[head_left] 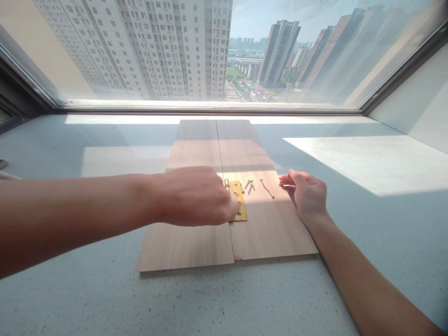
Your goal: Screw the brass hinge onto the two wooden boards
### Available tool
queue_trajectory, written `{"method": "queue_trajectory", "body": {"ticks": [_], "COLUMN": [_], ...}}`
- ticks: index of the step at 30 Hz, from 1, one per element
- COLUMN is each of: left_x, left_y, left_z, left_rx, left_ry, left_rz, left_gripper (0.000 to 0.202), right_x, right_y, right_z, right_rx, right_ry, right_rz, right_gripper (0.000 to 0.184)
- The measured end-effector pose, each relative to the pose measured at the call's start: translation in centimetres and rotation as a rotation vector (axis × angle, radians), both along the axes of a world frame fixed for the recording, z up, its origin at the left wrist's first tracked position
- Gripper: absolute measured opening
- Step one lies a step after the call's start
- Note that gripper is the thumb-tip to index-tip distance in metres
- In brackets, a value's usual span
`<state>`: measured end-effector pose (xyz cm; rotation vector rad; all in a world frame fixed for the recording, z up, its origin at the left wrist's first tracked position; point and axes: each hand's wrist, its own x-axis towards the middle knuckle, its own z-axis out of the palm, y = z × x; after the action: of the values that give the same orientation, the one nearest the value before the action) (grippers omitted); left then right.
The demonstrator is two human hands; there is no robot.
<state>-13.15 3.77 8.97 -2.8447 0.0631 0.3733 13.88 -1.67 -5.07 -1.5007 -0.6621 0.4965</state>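
Two wooden boards [210, 205] lay side by side in the middle of the frame, on a pale speckled sill [105, 298] below a wide window [224, 51] showing tower blocks. A brass hinge [238, 199] sat across the seam between the boards, just right of centre. The left hand [192, 196] reached in from the left edge with its arm stretched level, knuckles up, fingers curled down onto the hinge's left leaf and covering it; whether they pinched or merely pressed it could not be told. The right hand [308, 193] rested at the right edge of the right board, wrist on the sill, thumb and fingers drawn together, seemingly on something small that could not be made out. Loose screws [250, 185] and one longer screw [267, 189] lay on the board between the two hands. To do this well, the hinge's knuckle should probably stay straight along the seam, pressed flat, with its holes left uncovered.
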Motion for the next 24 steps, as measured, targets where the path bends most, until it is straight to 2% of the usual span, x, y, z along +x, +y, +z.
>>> {"method": "queue_trajectory", "body": {"ticks": [2,6,8,10,12,14,16,19,21,24], "left_x": [0.1,0.4,0.6,0.5,0.3,-0.2,-0.7,-1.4,-1.7,-1.9], "left_y": [-0.4,-1.1,-1.3,-1.3,-1.0,-0.3,0.4,1.4,1.8,1.7], "left_z": [-0.6,-0.5,0.2,1.0,1.6,1.8,1.8,1.4,1.1,0.8], "left_rx": [-0.064,-0.211,-0.212,-0.207,-0.239,-0.254,-0.184,0.029,0.149,0.202], "left_ry": [-0.081,-0.243,-0.203,-0.125,-0.051,0.009,0.049,0.085,0.113,0.160], "left_rz": [0.176,0.707,0.788,0.715,0.564,0.392,0.226,0.025,-0.042,0.015], "left_gripper": [0.020,0.032,0.028,0.019,0.015,0.002,0.011,0.023,0.029,0.031], "right_x": [0.0,-0.1,-0.1,0.0,0.0,0.0,0.0,-0.2,-0.4,-0.6], "right_y": [0.0,-0.1,-0.1,0.0,0.0,0.0,0.0,0.0,-0.1,-0.2], "right_z": [0.0,0.1,0.1,0.1,0.0,0.0,0.0,0.2,0.4,0.7], "right_rx": [-0.001,-0.005,-0.004,-0.001,0.000,-0.001,-0.003,-0.013,-0.023,-0.039], "right_ry": [-0.011,-0.033,-0.039,-0.039,-0.035,-0.030,-0.024,-0.013,-0.012,-0.022], "right_rz": [-0.003,-0.004,-0.003,-0.001,0.001,-0.001,-0.004,-0.003,-0.006,-0.016], "right_gripper": [0.021,0.021,0.021,0.020,0.020,0.020,0.020,0.021,0.021,0.022]}}
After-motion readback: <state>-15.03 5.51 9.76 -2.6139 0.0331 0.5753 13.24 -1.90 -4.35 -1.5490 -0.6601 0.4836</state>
